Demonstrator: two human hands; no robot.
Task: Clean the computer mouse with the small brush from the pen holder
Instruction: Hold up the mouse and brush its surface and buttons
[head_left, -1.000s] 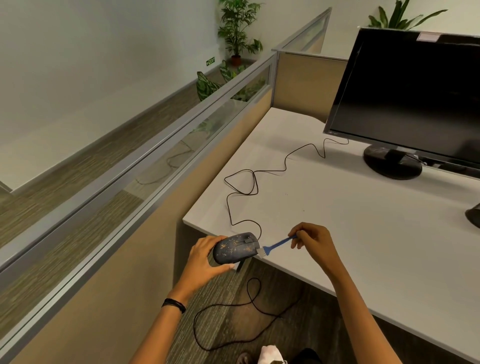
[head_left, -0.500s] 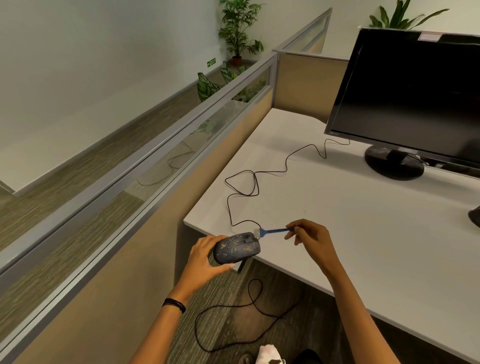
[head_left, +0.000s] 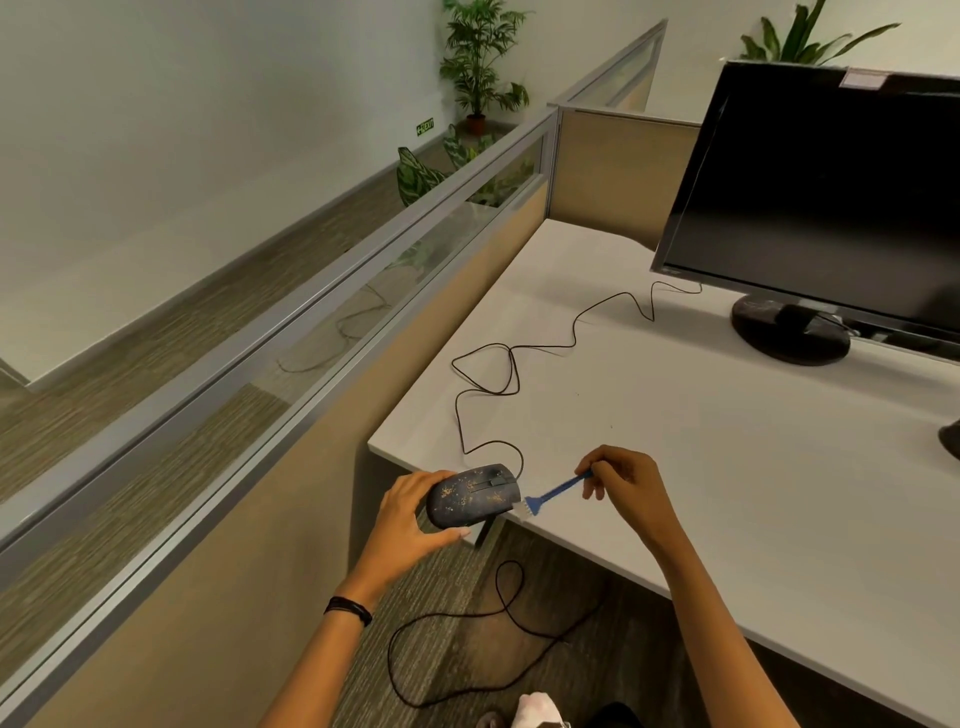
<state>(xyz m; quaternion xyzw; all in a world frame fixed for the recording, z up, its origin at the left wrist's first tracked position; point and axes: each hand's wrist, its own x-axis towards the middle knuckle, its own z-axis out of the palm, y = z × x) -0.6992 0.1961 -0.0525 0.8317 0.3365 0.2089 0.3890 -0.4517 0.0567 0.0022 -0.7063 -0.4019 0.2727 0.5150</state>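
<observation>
A dark wired computer mouse (head_left: 475, 495) speckled with tan dirt is held at the desk's near left corner by my left hand (head_left: 408, 512), which cups its rear end. My right hand (head_left: 626, 480) pinches the blue handle of a small brush (head_left: 550, 492). The brush's white bristles touch the mouse's front right edge. The mouse's black cable (head_left: 511, 364) loops back across the desk toward the monitor. No pen holder is in view.
A white desk (head_left: 701, 441) carries a black monitor (head_left: 826, 197) on a round stand at the back right. A glass-topped partition (head_left: 322, 322) runs along the left. A second black cable (head_left: 483, 623) lies on the carpet below the desk edge. A dark object sits at the far right edge.
The brush swept from the mouse's lower front edge up to its top front, then back down to the lower front right edge. My left hand kept the mouse still.
</observation>
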